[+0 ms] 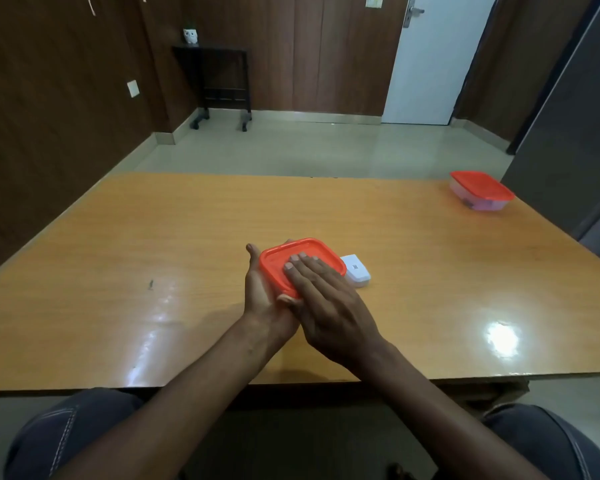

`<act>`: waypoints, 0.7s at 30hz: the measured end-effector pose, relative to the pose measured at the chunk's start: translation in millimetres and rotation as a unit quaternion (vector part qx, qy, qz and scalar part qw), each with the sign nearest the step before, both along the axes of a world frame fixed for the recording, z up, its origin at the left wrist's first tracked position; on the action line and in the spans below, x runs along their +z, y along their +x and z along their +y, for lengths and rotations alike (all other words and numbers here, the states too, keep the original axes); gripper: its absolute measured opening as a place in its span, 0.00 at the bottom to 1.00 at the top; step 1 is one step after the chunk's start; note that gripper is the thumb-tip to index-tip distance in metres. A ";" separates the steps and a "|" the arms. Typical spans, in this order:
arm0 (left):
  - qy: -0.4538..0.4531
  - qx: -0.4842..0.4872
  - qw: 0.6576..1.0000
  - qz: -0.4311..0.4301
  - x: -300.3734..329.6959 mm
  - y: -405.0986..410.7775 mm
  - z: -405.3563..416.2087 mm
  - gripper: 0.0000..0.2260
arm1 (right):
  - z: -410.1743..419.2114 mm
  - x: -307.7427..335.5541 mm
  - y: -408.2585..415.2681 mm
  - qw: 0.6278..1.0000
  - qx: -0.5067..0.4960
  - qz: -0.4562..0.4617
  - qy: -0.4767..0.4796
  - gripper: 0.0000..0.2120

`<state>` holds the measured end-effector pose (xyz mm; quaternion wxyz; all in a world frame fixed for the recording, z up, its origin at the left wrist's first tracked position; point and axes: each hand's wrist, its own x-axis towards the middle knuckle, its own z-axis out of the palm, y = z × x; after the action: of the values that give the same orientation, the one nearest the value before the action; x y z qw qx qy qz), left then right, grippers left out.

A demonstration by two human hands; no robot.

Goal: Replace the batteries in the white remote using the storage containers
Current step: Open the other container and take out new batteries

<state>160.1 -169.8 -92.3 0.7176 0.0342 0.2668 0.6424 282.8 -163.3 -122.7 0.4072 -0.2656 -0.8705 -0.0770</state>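
Observation:
A small storage container with an orange lid (305, 252) sits in front of me, above the wooden table (153, 254). My left hand (262, 296) cups it from the left and underneath. My right hand (323, 299) lies flat on the lid, fingers pressed on top. Just right of the container lies the white remote (355, 270), back side up with a small label showing. A second container with an orange lid (480, 190) and clear body stands at the table's far right corner; something dark shows inside it.
The table's near edge is right above my knees. A grey cabinet (568, 133) stands close to the table's right side. A black side table (219, 77) and a white door (433, 60) are at the far wall.

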 end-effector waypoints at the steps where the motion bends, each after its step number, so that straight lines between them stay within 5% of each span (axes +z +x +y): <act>1: 0.003 0.004 1.000 -0.010 0.2 -0.8 -0.2 0.32 | -0.2 0.4 -1.9 1.000 0.001 0.007 0.005 0.21; 7: 0.017 0.050 0.999 0.008 1.0 3.7 -3.8 0.16 | -6.7 8.8 -11.7 0.993 0.016 0.097 -0.070 0.21; 16: 0.005 0.096 0.988 0.125 1.4 13.4 -3.4 0.10 | -3.7 44.8 -11.1 0.959 -0.066 0.234 -0.148 0.13; 21: -0.001 0.052 0.995 0.088 8.2 8.0 -3.6 0.31 | 10.5 62.6 -3.9 0.951 -0.076 0.266 -0.138 0.14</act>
<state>168.1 -173.4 -84.1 0.6567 0.0763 0.3309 0.6734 278.8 -152.8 -60.0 0.5765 -0.3955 -0.7098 0.0864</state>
